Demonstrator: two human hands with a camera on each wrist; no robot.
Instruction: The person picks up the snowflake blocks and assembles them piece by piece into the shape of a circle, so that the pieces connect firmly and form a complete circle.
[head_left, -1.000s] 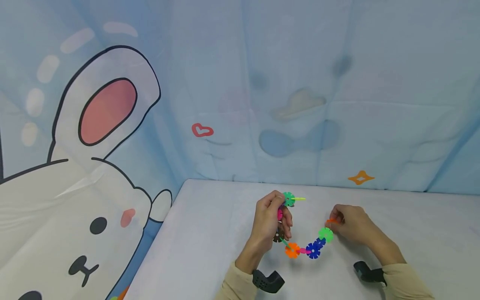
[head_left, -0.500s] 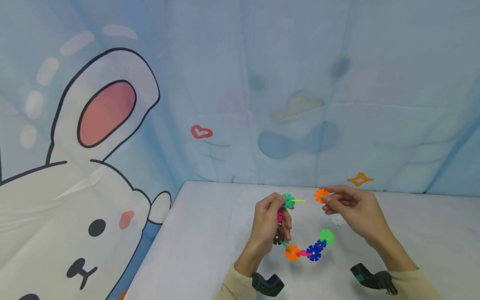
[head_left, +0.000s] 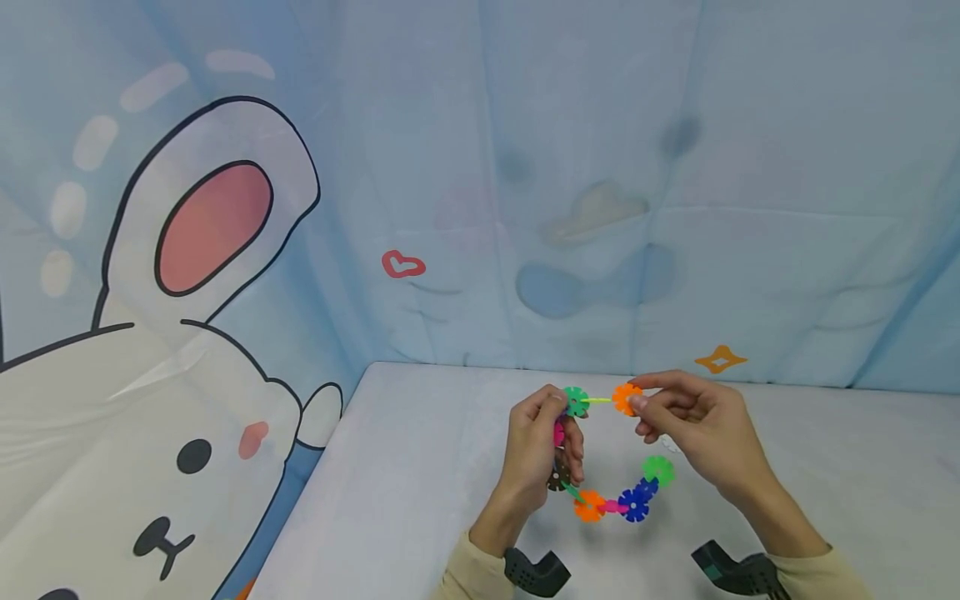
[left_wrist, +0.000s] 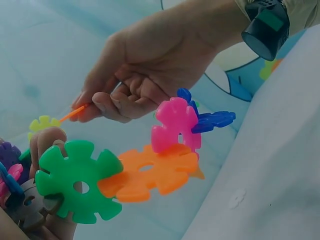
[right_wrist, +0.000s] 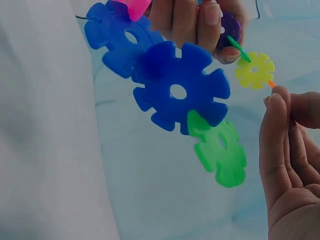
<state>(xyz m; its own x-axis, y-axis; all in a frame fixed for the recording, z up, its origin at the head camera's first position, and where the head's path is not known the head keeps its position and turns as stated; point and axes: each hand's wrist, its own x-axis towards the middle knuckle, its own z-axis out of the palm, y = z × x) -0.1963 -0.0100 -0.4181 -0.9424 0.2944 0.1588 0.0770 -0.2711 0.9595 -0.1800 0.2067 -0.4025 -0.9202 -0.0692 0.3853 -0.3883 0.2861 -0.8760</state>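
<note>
My left hand [head_left: 531,446] grips a curved chain of interlocking plastic snowflake discs. From it the chain runs through a dark brown disc [head_left: 558,477], a green disc [left_wrist: 80,175], an orange disc [head_left: 591,506], a pink disc [left_wrist: 172,120] and two blue discs [right_wrist: 200,75] to a light green disc [head_left: 659,471] at the free end. At the upper end, a teal-green disc [head_left: 576,402] carries a yellow disc [right_wrist: 255,76], seen edge-on from the head. Another orange disc [head_left: 624,398] is pinched between thumb and index finger of my right hand [head_left: 708,429], its edge right at the yellow one.
A whitish disc [head_left: 670,444] lies on the white table [head_left: 420,467], partly behind my right hand. Behind the table hangs a light blue printed curtain [head_left: 465,167], with a large cartoon rabbit [head_left: 120,433] at the left.
My right hand has risen from lower right with the orange disc and moved left, bringing it to the yellow disc. My left hand stays nearly still; the chain's free end has shifted slightly right.
</note>
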